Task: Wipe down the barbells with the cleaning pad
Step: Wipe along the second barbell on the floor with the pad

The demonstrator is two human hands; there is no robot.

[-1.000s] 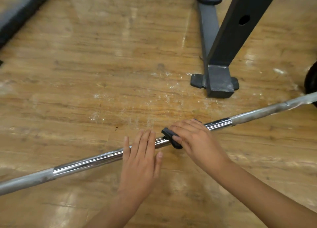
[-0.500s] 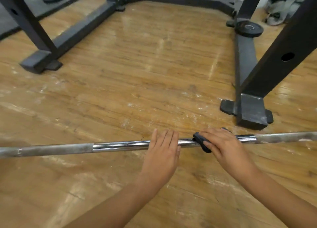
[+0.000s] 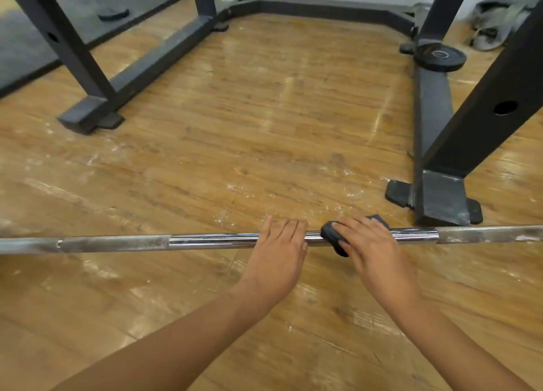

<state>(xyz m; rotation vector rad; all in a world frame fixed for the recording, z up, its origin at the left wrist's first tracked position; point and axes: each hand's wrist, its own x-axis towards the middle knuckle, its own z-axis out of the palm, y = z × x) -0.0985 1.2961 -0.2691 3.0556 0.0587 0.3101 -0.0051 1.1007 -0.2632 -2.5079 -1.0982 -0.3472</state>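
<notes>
A steel barbell lies across the wooden floor from the left edge to the right edge, shiny in its middle and dull grey further out. My left hand rests flat on the shiny part, fingers together over the bar. Just to its right, my right hand presses a dark cleaning pad wrapped around the bar. Part of the pad shows on both sides of my fingers; the rest is hidden under the hand.
A black rack frame surrounds the area: a foot just behind the bar at the right, another foot at the left. A small weight plate lies at the back right. Grey cloth sits by the wall.
The view has tilted up, showing more of the rack and floor. The bar now runs level across the frame. Both hands stay on the bar, side by side.
</notes>
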